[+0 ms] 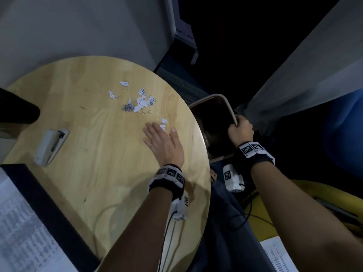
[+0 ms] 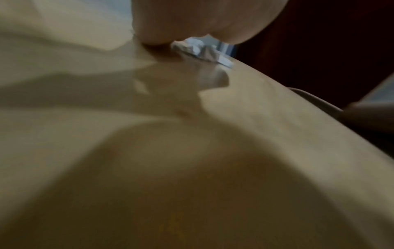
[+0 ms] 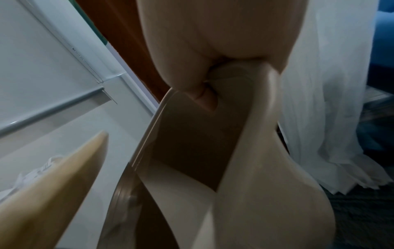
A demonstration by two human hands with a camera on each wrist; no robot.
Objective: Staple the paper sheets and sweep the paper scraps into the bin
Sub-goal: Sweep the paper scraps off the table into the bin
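Lying flat on table (image 1: pixel 94 173), fingers straight, L hand (image 1: pixel 163 143) nearer scraps (image 1: pixel 141 101), mostly just beyond fingertips w/ bin (image 1: pixel 225 103) off to right below edge, R hand (image 1: pixel 240 130) clamping its rim.

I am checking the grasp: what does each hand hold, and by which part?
The right hand grips the bin by its rim. The left hand holds nothing; it lies flat on the table.
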